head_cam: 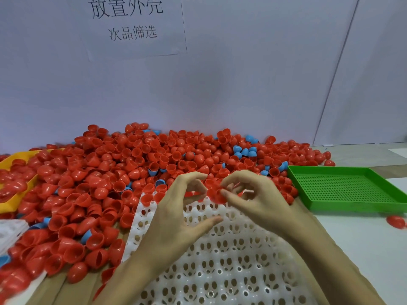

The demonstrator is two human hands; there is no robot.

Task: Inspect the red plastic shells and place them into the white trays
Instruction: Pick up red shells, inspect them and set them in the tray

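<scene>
Right hand (253,199): fingers pinch red shell (217,195), frame centre | Left hand (178,208): fingers curled beside shell, grip unclear | White tray (220,271): below hands | Shell pile (110,172): centre left

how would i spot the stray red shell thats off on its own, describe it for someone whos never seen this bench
Start at the green perforated tray on the right side of the bench. Just below its near edge, at the picture's right border, one red shell lies alone on the pale tabletop. Unlike the heaped red shells to the left, it touches no other shell.
</scene>
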